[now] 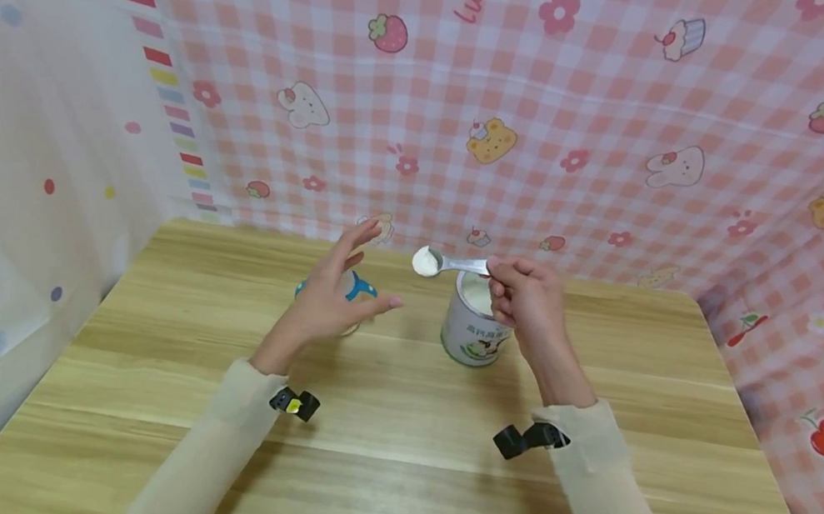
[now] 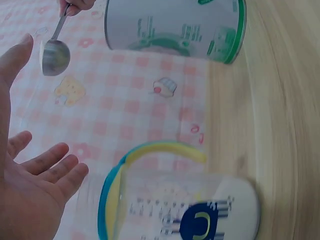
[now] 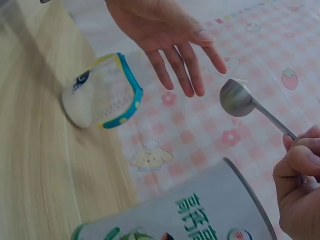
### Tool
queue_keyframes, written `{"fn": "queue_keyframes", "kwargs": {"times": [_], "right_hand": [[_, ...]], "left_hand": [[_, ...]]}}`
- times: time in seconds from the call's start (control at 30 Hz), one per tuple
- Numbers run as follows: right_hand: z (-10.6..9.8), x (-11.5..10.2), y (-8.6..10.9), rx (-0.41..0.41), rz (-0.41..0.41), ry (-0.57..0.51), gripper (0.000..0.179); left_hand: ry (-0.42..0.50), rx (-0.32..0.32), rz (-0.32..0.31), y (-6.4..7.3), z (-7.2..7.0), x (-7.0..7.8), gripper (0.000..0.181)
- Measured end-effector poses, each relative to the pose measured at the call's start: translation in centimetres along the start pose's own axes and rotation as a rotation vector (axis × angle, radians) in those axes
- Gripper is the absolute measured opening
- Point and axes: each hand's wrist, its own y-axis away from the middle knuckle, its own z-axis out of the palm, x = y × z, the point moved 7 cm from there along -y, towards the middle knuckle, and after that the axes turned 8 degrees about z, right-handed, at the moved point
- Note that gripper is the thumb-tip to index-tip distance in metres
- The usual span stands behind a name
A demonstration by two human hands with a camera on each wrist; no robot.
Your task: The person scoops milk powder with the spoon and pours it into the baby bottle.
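My right hand (image 1: 530, 301) pinches the handle of a metal measuring scoop (image 1: 456, 265), held level. White powder (image 1: 424, 261) fills its bowl, which sits left of an open tin (image 1: 470, 333) and higher than its rim. Inside the tin more white powder (image 1: 477, 294) shows. My left hand (image 1: 323, 294) hovers with fingers spread above a clear cup (image 3: 107, 95), apart from the scoop. That cup has a blue and yellow rim, a yellow handle and printed marks; the left hand hides most of it in the head view.
The wooden table (image 1: 389, 472) carries the tin and the cup. Behind it hangs a pink checked cloth (image 1: 428, 108), close to the back edge. A white patterned cloth (image 1: 43, 252) hangs at the left.
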Motion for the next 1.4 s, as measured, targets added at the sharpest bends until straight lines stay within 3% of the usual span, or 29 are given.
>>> {"fn": "queue_keyframes", "kwargs": {"times": [0.3, 0.57, 0.97, 1.23, 1.4], "right_hand": [[2.2, 0.5, -0.1, 0.018, 0.018, 0.042, 0.017], [3.8, 0.5, -0.4, 0.025, 0.015, 0.07, 0.02], [6.4, 1.6, -1.3, 0.02, -0.004, 0.118, 0.023], [8.4, 2.6, -2.2, 0.025, 0.01, 0.135, 0.016], [9.5, 3.1, -2.5, 0.012, 0.001, 0.142, 0.016]], "left_hand": [[-0.029, 0.053, -0.017, 1.1, -2.4, -0.4, 0.101], [-0.073, 0.068, -0.055, 2.2, -3.5, -2.0, 0.101], [-0.084, 0.056, -0.111, 3.9, -4.4, -5.0, 0.105], [-0.063, 0.031, -0.238, 5.4, -4.2, -7.5, 0.103], [-0.027, 0.016, -0.266, 6.0, -3.7, -8.4, 0.102]]}}
